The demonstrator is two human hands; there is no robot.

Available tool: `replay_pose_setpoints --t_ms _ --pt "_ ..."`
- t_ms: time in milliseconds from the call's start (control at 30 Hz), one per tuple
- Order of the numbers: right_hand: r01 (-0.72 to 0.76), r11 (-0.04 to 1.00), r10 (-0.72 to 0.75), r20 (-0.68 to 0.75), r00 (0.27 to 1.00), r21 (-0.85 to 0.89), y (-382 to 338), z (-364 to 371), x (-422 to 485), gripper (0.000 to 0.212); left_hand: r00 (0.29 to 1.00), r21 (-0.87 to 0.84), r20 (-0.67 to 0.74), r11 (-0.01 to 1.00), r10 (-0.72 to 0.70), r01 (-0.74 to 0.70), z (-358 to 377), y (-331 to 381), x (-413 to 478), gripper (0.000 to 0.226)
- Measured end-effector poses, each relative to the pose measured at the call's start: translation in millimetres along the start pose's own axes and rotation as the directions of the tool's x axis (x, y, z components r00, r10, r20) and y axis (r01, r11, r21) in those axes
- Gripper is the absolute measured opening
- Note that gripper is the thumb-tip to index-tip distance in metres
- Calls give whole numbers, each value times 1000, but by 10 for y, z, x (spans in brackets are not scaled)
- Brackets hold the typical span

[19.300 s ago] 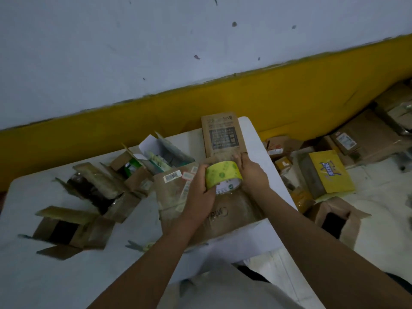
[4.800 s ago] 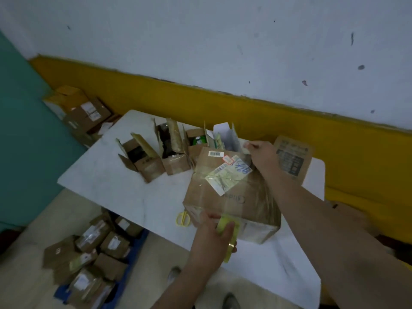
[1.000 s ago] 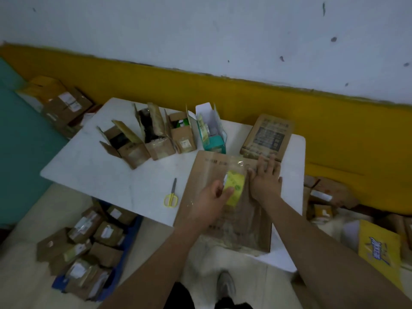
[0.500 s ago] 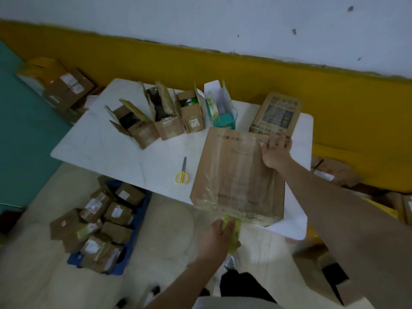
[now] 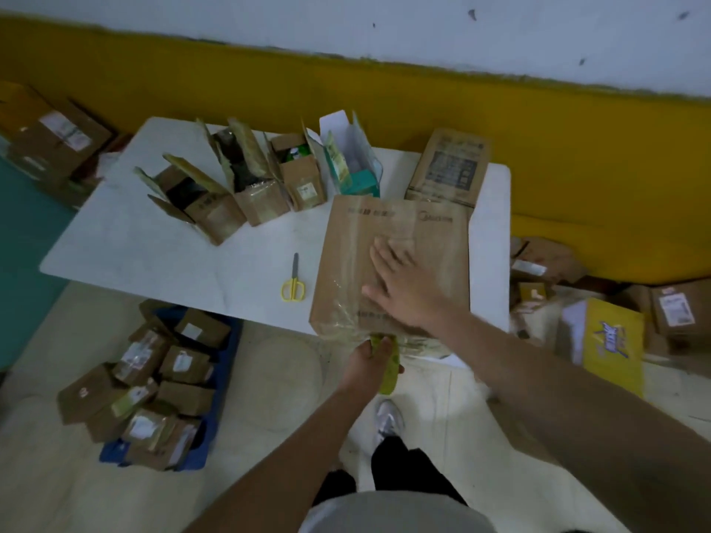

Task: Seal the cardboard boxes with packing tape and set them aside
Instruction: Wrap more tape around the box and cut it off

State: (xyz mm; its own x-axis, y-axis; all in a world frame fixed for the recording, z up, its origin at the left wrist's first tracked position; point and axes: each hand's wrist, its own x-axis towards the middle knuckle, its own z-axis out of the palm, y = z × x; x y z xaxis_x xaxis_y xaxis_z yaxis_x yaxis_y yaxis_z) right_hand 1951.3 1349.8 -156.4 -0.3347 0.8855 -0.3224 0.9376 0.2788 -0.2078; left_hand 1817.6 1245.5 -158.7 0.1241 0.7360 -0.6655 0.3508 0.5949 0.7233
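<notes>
One white rectangular table (image 5: pixel 154 255) carries most items. Biggest on it: a large flat brown cardboard box (image 5: pixel 434 240) at the near right edge, its near end overhanging the table. Clear tape runs along its top and wrinkles at the near end. On the floor left of the table: a blue tray (image 5: pixel 227 363) piled w/ small brown parcels. Far side of the table: a row of four small open boxes (image 5: pixel 261 194), plus a closed printed brown carton (image 5: pixel 448 167) just beyond the big box. Right hand (image 5: pixel 404 282) lies flat on the big box's top, fingers straight & spread. Left hand (image 5: pixel 367 363) curls round a yellow-green tape roll (image 5: pixel 390 373) at the box's near end. Yellow-handled scissors (image 5: pixel 294 280) lie on the table, just left of the big box.
</notes>
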Motion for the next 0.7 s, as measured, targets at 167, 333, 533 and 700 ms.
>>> replay_pose_setpoints --t_ms 167,333,533,700 --pt "146 981 -162 -121 979 -131 -44 381 -914 85 995 316 97 949 -5 -26 -195 59 -14 33" --pt "-344 892 397 -144 906 294 323 360 -1241 112 935 254 -342 967 90 0 -804 -191 -93 38" --pt "-225 653 446 -126 886 723 258 393 -1157 92 957 269 -187 949 222 -167 -889 171 83 78" --pt "-249 694 513 -222 829 675 397 -231 -1161 69 827 418 -416 887 379 -197 -870 573 16 65"
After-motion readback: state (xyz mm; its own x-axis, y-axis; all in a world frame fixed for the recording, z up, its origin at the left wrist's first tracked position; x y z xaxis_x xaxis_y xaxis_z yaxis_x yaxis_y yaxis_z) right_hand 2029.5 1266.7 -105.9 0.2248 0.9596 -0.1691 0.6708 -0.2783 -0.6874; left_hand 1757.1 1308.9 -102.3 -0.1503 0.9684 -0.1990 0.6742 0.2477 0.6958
